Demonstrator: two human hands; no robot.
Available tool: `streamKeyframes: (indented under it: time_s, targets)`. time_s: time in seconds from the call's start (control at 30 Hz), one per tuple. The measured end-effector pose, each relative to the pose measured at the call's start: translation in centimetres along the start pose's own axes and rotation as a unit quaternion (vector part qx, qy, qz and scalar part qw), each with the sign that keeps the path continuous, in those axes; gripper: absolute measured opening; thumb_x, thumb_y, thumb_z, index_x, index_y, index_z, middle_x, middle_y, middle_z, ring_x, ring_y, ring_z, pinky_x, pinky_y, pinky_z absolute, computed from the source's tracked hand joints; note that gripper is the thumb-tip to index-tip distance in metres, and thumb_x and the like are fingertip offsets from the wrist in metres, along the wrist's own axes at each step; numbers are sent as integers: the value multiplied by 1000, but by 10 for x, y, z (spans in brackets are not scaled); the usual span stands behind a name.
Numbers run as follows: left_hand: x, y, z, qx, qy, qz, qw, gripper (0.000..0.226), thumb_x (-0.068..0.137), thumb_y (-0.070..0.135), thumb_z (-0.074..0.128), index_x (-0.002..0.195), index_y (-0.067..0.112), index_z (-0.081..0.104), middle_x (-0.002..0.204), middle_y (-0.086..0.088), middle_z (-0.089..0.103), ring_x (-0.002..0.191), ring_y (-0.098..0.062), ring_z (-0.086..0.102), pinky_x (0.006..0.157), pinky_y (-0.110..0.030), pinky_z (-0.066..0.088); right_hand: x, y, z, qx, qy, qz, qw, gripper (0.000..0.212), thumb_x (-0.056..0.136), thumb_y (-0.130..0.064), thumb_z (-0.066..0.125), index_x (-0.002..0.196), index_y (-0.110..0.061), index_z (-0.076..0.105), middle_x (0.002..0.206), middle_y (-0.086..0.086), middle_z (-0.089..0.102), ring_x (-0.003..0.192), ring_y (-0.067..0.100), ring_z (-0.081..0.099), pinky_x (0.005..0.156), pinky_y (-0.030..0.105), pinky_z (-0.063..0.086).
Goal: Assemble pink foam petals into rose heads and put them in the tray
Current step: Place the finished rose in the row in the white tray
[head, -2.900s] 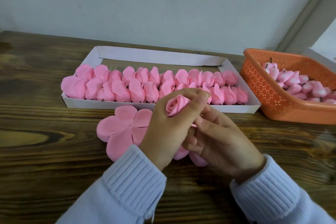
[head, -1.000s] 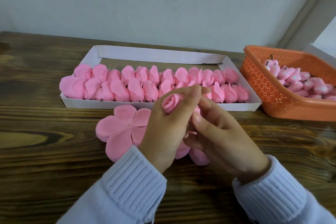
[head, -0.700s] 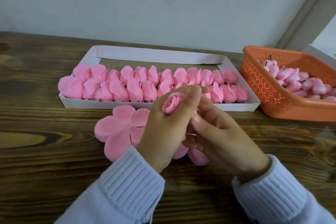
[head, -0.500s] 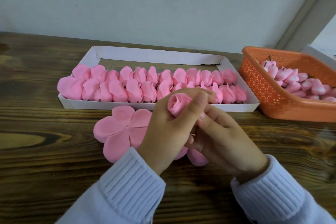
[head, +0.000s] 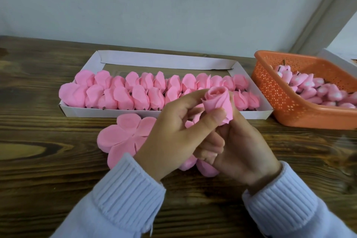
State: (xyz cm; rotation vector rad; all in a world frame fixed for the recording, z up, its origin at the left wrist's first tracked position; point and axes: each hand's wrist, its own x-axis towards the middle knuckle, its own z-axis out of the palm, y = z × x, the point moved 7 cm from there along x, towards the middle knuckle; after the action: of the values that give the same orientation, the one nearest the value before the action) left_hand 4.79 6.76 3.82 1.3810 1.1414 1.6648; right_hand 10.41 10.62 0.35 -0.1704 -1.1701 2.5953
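Reaching in from the near edge of the desk (head: 48, 170), two pale blue ribbed sleeves (head: 127, 185) end in a pair of hands that meet above the middle of the wood. The left hand (head: 173, 133) pinches a rose head (head: 218, 100): its thumb presses a wrapped outer petal against the side of the bloom, its forefinger reaches to the far side near the top, and the other fingers are loosely curled behind. The right hand (head: 239, 150) sits just below and to the right, fingers curled up around the base of the same rose head, which stands upright between the two hands, clear of the desk. Under the hands a flat pink petal sheet (head: 123, 133) with rounded lobes lies on the wood, partly hidden by the wrists. Just beyond it, a white card tray (head: 73, 111) lies lengthwise, with finished rose heads (head: 135, 92) packed in two rows along its near side. Toward the right edge stands an orange perforated basket (head: 286, 106) holding small pink buds (head: 309, 87). A pale wall (head: 154, 6) rises behind the far edge.
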Motion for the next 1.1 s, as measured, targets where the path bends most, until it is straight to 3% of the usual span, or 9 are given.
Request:
streamKeyframes:
  time_s: [0.17,0.3,0.5,0.6,0.67,0.77,0.83,1.0,1.1]
  targets:
    - [5,3,-10,-18,31,15,999,22,83,28,72,105,24,68,65,5,66,47,-15,58,49,-28,56,-1,2,-4,-47,36,11,998,52,89,-55,36,80,-13,66,61,4,58,49,10,48,49,21,34]
    - [15,16,-41,29,142,53,988,16,81,30,62,88,16,66,69,5,65,62,-6,59,60,-13,51,-2,2,-8,-41,70,10,997,48,89,-53,41,97,-14,67,72,9,62,51,12,53,40,19,39]
    - [55,40,-138,143,282,69,946,25,92,24,62,113,31,50,82,6,69,75,-6,68,81,-27,56,-4,0,-11,-51,97,15,994,47,88,-49,39,100,-9,61,69,8,61,49,11,52,42,20,38]
    - [80,39,-192,210,292,1,933,40,94,23,60,129,30,41,87,-1,63,69,-6,64,79,-28,57,-3,-1,-12,-54,106,10,993,44,87,-47,42,93,-10,65,68,9,60,49,11,51,43,20,40]
    - [90,32,-225,292,292,-60,909,50,94,19,57,140,26,37,82,-2,61,63,-2,62,67,-16,53,-3,-2,-13,-56,106,3,993,40,88,-46,50,89,-10,68,68,9,59,49,12,51,45,21,41]
    - [93,15,-265,492,244,-159,820,54,91,17,55,142,24,40,115,-13,63,106,-25,60,94,-28,43,-2,-2,-14,-66,94,-3,993,38,81,-43,54,91,-9,67,69,11,60,51,13,52,48,22,43]
    - [90,5,-281,548,221,-198,782,51,90,16,56,140,22,45,131,-16,57,118,-34,52,101,-36,36,-2,-2,-16,-76,96,-11,992,35,81,-40,54,91,-8,66,70,11,60,51,13,52,49,22,43]
    - [87,-14,-284,572,173,-183,781,11,84,32,52,92,32,59,89,5,59,98,-27,55,90,-35,38,-2,-2,-19,-77,76,-27,994,31,82,-36,66,102,-13,69,74,11,61,55,13,54,52,23,44]
    - [92,-22,-281,609,148,-197,754,18,73,43,43,83,34,56,80,10,57,95,-27,53,95,-43,31,-4,-3,-21,-73,67,-30,995,40,77,-38,75,107,-12,67,75,11,62,56,14,55,54,23,46]
